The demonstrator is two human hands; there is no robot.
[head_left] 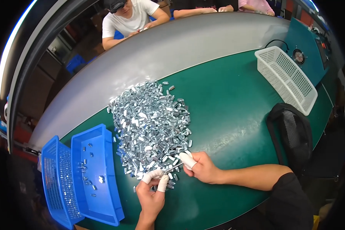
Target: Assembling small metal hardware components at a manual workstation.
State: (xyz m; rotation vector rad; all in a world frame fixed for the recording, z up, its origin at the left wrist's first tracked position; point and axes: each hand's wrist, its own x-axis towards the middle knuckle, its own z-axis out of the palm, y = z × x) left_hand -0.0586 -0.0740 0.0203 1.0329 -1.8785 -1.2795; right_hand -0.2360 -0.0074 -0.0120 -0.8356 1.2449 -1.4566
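- Your left hand (151, 193) comes up from the lower edge and sits at the near rim of the pile of small silver metal parts (151, 124); its thumb and forefinger wear white finger cots and are pinched together on what looks like one small part, though the part itself is too small to make out clearly.
- Your right hand (203, 168) reaches in from the right, just beside the left one, with a white cot on its forefinger; it is closed around a thin metal tool (174, 167), possibly tweezers, whose tip points toward your left fingertips.
- The pile spreads across the green work surface (234, 103), from your hands away toward the grey belt (161, 53) beyond.
- A blue tray (103, 207) lies left of your left hand, near the pile, with a few of the same silver parts scattered inside it; a blue mesh basket (53, 180) sits touching its far left side.
- A white mesh basket (285, 78) stands well apart at the upper right, and a black mesh object (293, 134) lies on the right, near your right forearm.
- Another person in a white shirt (130, 19) sits across the belt, and more hands show beside them.
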